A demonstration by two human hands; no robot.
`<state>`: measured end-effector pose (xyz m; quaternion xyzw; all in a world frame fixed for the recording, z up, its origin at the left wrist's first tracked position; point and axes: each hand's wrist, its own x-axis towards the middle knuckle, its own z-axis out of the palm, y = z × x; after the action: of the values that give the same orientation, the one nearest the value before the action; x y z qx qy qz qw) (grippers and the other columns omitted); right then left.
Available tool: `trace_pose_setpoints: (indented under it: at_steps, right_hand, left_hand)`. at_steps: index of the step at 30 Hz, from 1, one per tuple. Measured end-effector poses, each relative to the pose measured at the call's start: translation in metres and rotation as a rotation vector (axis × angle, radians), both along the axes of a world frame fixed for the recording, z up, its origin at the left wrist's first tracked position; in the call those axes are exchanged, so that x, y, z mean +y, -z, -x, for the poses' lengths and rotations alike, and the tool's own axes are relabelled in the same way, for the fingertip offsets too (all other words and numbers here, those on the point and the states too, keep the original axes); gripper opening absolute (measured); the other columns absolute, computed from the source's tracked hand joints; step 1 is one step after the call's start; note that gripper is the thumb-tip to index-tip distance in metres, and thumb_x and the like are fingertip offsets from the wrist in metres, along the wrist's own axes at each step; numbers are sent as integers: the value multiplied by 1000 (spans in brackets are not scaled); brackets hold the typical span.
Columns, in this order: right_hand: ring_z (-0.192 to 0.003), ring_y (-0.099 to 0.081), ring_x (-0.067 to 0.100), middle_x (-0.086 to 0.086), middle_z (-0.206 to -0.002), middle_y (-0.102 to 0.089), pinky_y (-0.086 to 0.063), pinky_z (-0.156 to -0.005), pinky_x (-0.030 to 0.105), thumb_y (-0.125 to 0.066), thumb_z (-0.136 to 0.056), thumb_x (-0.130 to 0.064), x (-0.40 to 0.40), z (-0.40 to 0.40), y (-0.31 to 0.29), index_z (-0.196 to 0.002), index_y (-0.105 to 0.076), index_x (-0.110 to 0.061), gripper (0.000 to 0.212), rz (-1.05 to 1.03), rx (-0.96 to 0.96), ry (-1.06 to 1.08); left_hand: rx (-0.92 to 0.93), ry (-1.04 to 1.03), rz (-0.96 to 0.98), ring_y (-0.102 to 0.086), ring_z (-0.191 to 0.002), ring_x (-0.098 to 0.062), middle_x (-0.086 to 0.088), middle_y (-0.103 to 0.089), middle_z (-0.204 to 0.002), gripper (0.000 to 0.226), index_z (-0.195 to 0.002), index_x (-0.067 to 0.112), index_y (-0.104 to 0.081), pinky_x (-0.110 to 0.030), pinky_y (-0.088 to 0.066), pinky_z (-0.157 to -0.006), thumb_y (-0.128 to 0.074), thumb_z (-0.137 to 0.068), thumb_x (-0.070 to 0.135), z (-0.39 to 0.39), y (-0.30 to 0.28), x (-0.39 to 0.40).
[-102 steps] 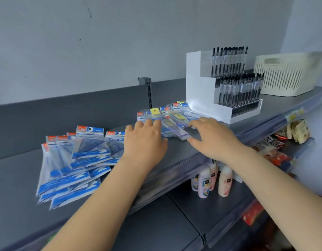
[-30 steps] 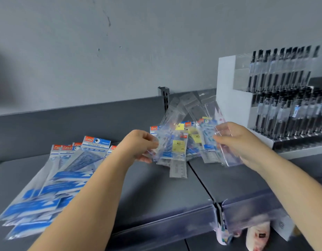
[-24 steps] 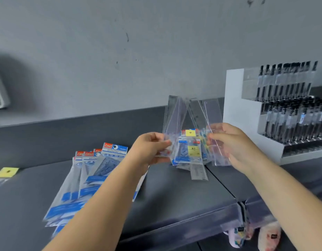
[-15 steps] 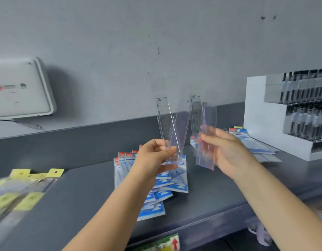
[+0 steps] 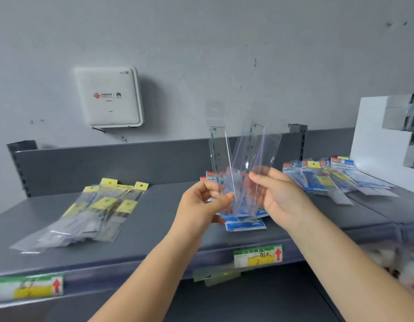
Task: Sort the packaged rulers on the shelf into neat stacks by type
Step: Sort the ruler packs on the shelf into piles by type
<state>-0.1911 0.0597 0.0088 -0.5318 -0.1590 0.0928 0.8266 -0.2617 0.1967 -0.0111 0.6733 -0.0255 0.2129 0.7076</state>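
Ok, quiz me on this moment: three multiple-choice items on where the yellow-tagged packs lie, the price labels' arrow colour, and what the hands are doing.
1. The yellow-tagged packs lie on the shelf:
A. at the left
B. at the right
C. below it

2. The arrows on the price labels are:
A. blue
B. red
C. black

3. The left hand and right hand:
A. rest flat
B. hang idle
C. hold clear ruler packs upright, off the shelf

Key: 1 A, they lie left of both hands. 2 B, red arrows point up. 3 C, fingers pinch the packs' lower ends.
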Motion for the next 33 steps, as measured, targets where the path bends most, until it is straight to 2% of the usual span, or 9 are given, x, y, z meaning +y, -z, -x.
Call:
trace_pose_setpoints:
  at_steps: [5,10,15,18,20,24,28,30,33]
  right_hand:
    - [-55,-65,7,0,-71,-69,-49,-47,18,-54,-88,2,36,29,11,-87,-63,-11,16,-36,70,-108]
    - [-61,-67,9,6,-83,-69,-49,-47,19,-54,-89,2,82,58,18,-89,-59,-9,13,18,86,-156]
    - [-53,-65,7,7,-79,-67,-45,-41,17,-52,-89,3,129,77,3,-83,-55,-11,16,10,77,-144]
    - [-65,-66,12,8,-85,-67,-44,-40,16,-54,-89,3,155,81,-4,-85,-56,-10,14,70,22,-154]
    - [-69,-65,14,8,-85,-67,-45,-42,15,-55,-88,2,176,84,-8,-85,-57,-11,14,101,-1,-149]
    - [-52,-64,6,8,-80,-66,-48,-44,15,-56,-88,3,224,85,-16,-84,-56,-10,14,134,-22,-170]
    - [-54,-63,8,7,-75,-61,-53,-53,20,-60,-86,1,268,82,-16,-86,-57,-9,11,293,-57,-150]
    - [-58,-56,10,3,-72,-58,-48,-60,25,-61,-87,-3,286,79,-15,-86,-58,-11,9,391,-84,-78]
    - [-43,-48,4,-3,-56,-54,-38,-52,21,-59,-89,-6,306,74,-13,-89,-59,-10,4,433,-77,-19]
  left_hand:
    - [14,-106,27,-59,-47,-9,1,-57,-63,11,-78,11,-55,-22,-48,-41,-63,-86,10,45,8,24]
    - [92,-179,89,-63,-48,-13,1,-64,-64,12,-77,11,-58,-22,-50,-43,-61,-89,9,86,11,70]
    - [57,-300,161,-57,-42,-11,-1,-60,-63,19,-72,12,-53,-21,-46,-40,-60,-89,6,112,3,126]
    - [33,-376,127,-58,-46,-12,0,-57,-62,16,-75,10,-54,-19,-44,-39,-62,-88,7,119,-4,163]
    - [63,-379,75,-59,-55,-17,-2,-57,-65,13,-77,8,-55,-19,-43,-39,-64,-87,10,120,-9,189]
    - [150,-441,-200,-61,-65,-12,-2,-62,-84,21,-99,7,-60,-21,-45,-48,-62,-90,25,114,-14,241]
    - [204,-528,-453,-53,-68,-2,8,-58,-85,16,-102,18,-58,-7,-39,-48,-56,-91,29,114,-13,285]
    - [240,-511,-504,-50,-67,-1,10,-57,-83,15,-101,19,-59,-12,-38,-49,-53,-92,29,115,-10,304]
    - [263,-458,-564,-53,-73,-2,14,-57,-86,11,-97,21,-59,-13,-37,-53,-52,-93,29,113,-5,326]
